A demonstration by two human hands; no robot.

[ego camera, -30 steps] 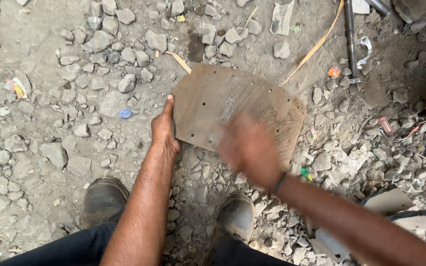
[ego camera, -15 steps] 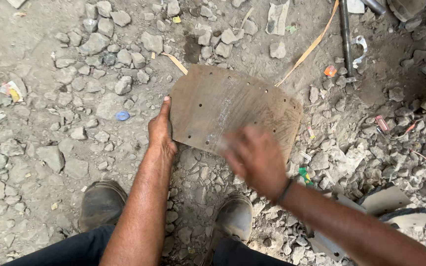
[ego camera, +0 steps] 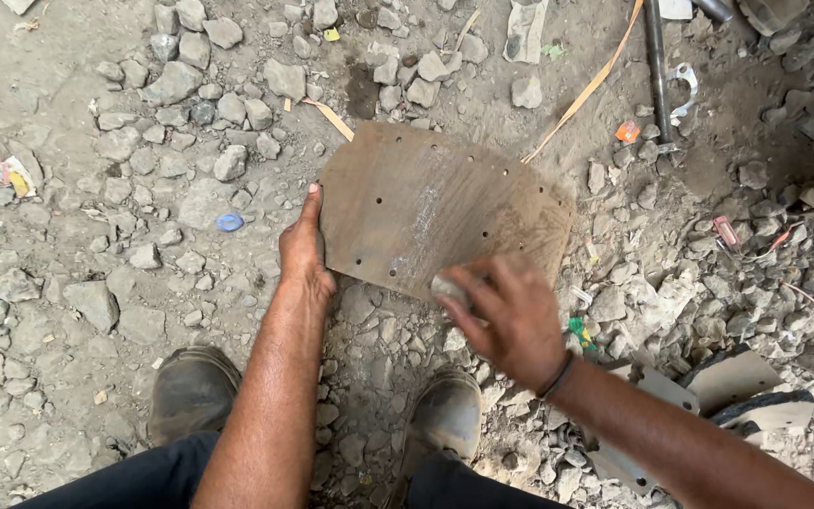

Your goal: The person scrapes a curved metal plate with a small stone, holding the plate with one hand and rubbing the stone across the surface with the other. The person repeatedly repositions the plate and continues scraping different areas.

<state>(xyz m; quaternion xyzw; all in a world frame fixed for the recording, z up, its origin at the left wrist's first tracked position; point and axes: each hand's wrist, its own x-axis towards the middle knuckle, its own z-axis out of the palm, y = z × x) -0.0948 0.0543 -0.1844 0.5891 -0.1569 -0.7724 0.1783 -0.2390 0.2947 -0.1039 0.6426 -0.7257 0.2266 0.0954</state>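
Note:
A curved brown plate (ego camera: pixel 426 203) with several small holes lies on the stony ground in front of me. My left hand (ego camera: pixel 301 247) presses against its left edge, fingers together and pointing up along it. My right hand (ego camera: pixel 511 311) rests at the plate's near right edge, fingers closed around a small pale grey piece (ego camera: pixel 448 289), maybe a stone, that touches the plate's surface. Pale scuff marks run down the middle of the plate.
My two dusty shoes (ego camera: pixel 190 391) (ego camera: pixel 445 415) stand just below the plate. Loose stones (ego camera: pixel 228 113) cover the ground. A metal rod (ego camera: pixel 657 66) and a thin tan strip (ego camera: pixel 586 90) lie at the upper right. Flat light-coloured plates (ego camera: pixel 737 382) lie at the lower right.
My right hand has slid down and right along the plate with the small grey piece, then settled at its near edge. My left hand stays on the left edge.

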